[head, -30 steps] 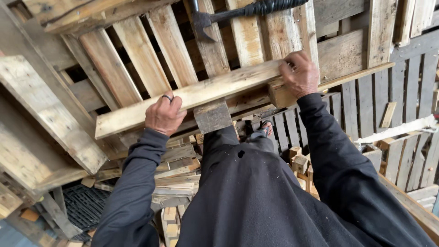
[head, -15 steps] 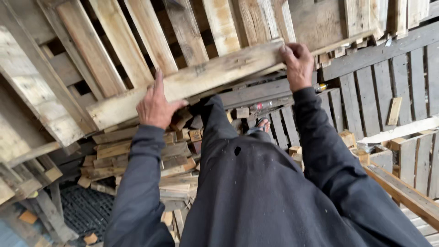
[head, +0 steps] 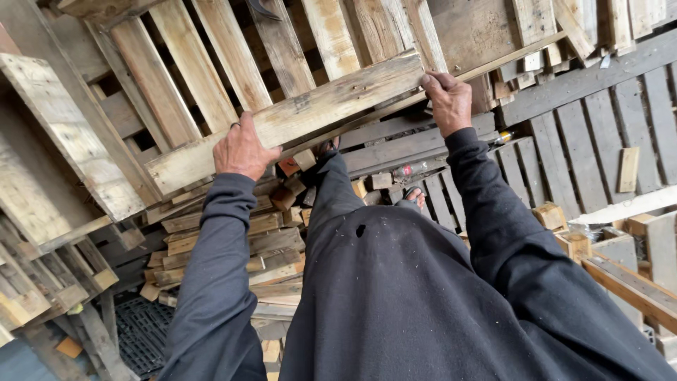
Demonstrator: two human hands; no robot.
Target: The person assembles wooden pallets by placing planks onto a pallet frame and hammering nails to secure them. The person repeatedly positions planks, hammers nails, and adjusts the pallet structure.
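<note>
You've got the plank point(head: 296, 116) up off the pile, held crosswise in front of you with both hands. Your left hand point(head: 242, 149) is wrapped over the near edge close to the low left end, fingers curled around the wood. Your right hand point(head: 447, 101) clamps the high right end, thumb and fingers closed on the corner. So both hands are shut tight on the board, nothing loose about it.

The plank sits tilted, left end lower, hovering over the pallet point(head: 233, 63) with its slats running away from you. Below your arms there's a messy stack of boards point(head: 233, 247), and a wooden frame point(head: 56, 162) leans on the left. Your foot point(head: 416, 200) pokes out down between the scrap.

Looks to me like you're mid-carry, moving a loose plank rather than prying anything. Whatever you do with it, the next move wants a steady two-handed grip and a level board, because that low left end sits near the frame and could clip it. I'd also mind your footing, that scrap underfoot looks shifty.
</note>
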